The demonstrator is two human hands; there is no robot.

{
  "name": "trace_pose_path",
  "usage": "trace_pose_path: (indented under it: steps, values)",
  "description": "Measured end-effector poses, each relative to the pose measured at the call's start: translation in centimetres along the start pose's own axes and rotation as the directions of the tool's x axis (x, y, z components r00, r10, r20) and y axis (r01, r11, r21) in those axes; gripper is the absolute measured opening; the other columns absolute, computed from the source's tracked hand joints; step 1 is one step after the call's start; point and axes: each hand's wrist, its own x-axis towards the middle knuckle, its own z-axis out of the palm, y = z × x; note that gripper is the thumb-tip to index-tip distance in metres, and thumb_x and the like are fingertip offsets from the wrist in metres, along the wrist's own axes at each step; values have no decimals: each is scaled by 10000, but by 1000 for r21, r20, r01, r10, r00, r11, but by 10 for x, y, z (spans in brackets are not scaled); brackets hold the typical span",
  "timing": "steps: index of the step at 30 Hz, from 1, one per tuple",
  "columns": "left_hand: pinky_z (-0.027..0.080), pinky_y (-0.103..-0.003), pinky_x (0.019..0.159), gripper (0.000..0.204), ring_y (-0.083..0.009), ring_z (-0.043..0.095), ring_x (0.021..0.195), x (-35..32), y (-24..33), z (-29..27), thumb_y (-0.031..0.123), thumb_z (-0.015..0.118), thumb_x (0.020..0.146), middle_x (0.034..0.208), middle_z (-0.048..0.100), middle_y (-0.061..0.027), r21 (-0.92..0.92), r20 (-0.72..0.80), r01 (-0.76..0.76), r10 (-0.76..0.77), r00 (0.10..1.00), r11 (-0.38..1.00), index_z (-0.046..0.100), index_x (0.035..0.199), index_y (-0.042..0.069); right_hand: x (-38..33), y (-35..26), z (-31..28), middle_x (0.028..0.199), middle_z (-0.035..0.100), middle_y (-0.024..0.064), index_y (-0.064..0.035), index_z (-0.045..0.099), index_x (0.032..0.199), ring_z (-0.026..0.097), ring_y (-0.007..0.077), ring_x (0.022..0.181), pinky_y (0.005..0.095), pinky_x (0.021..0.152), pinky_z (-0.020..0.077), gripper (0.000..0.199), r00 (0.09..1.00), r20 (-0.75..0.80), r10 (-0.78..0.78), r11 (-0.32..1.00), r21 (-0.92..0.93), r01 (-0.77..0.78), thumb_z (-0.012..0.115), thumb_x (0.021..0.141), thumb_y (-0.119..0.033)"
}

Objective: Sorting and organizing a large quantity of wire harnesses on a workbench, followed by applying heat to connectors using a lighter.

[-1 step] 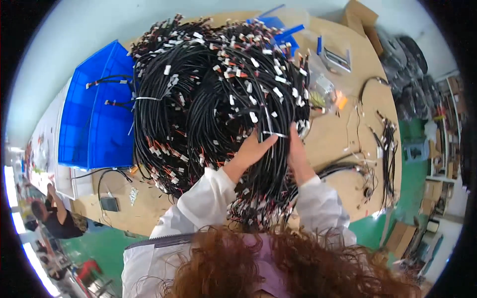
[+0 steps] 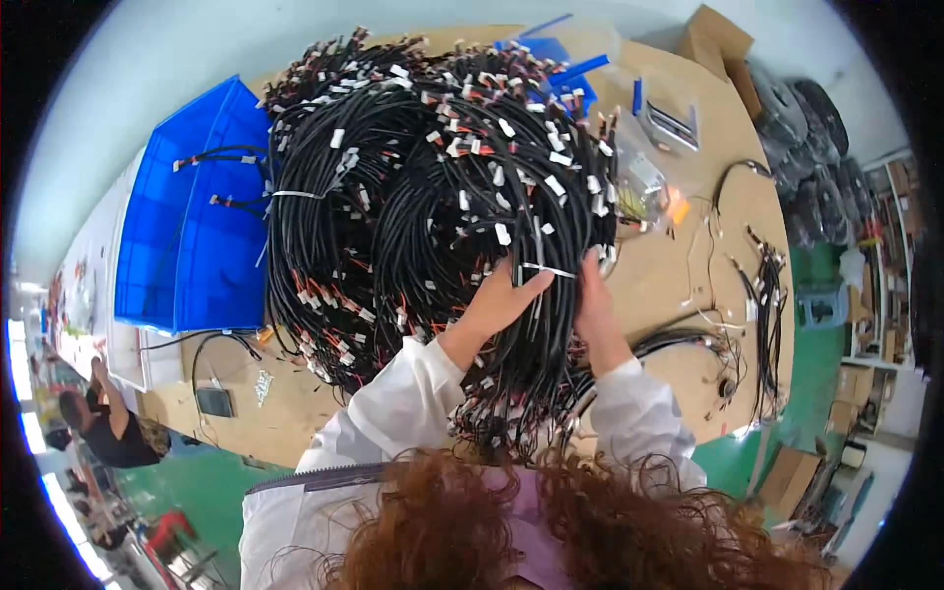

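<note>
Single head-worn fisheye view, looking steeply down from above the wearer's hair at lower centre of frame. The workbench [image 2: 678,285] fills the centre at close range; straight edges bend toward the dark circular rim.

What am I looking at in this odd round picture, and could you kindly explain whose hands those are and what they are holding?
The picture comes from a wide fisheye camera worn on a person's head, looking down, so straight edges bend near the rim. No machine is involved: the two bare hands belong to the wearer, whose white sleeves enter from below. The left hand and the right hand both rest on a big heap of coiled black cable bundles, fingers pressed in among the cables near a white tie. The heap lies on a tan workbench. Blue bins stand to the left, and loose cables lie to the right. Another person works at the lower left.
</note>
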Motion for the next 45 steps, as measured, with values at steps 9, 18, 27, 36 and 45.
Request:
trace_pose_path:
  steps: [9, 18, 27, 36, 45]
  values:
    - [415, -326, 799, 526, -288, 569, 908, -41, 73, -35, 377, 540, 802, 958, 578, -191, 164, -68, -100, 112, 991, 981, 431, 1138, -13, 1, -22, 92, 1175, 483, 133, -57, 365, 1252, 501, 249, 1038, 382, 907, 393, 689, 772, 635, -16, 963, 218, -160, 316, 817, -588]
    - [394, -374, 809, 543, -358, 501, 918, -155, 176, -36, 344, 588, 765, 945, 506, -219, 255, -25, -393, 412, 911, 884, 409, 1096, -46, -119, -81, 141, 1241, 399, 149, -57, 318, 1280, 435, 232, 1113, 383, 936, 364, 708, 297, 955, 11, 944, 88, -318, 456, 773, -532]
    - [224, -319, 993, 806, -209, 308, 1194, -225, 99, -41, 312, 637, 737, 1283, 330, -149, -189, 354, -437, 476, 805, 879, 186, 1294, -56, -165, -196, 156, 1304, 310, 111, -69, 292, 1290, 371, 208, 1171, 332, 949, 352, 639, 263, 933, -245, 969, 242, 44, 570, 771, -317]
    - [208, -300, 989, 821, -173, 267, 1185, -228, 57, -62, 330, 589, 793, 1292, 282, -107, -684, 303, -149, 463, 833, 714, 63, 1333, 5, -166, -175, 213, 1078, 552, 113, -80, 478, 1165, 566, 228, 898, 346, 804, 466, 615, 678, 416, -606, 706, -112, 700, 256, 851, -559]
    - [164, -269, 999, 652, -157, 195, 1234, -178, 16, -144, 372, 399, 894, 1347, 228, -69, -460, 365, -100, 291, 884, 882, 115, 1338, -12, -60, -114, 256, 955, 602, 97, -64, 552, 1049, 590, 222, 797, 335, 714, 493, 527, 857, 216, -468, 836, -205, 508, 386, 838, -518]
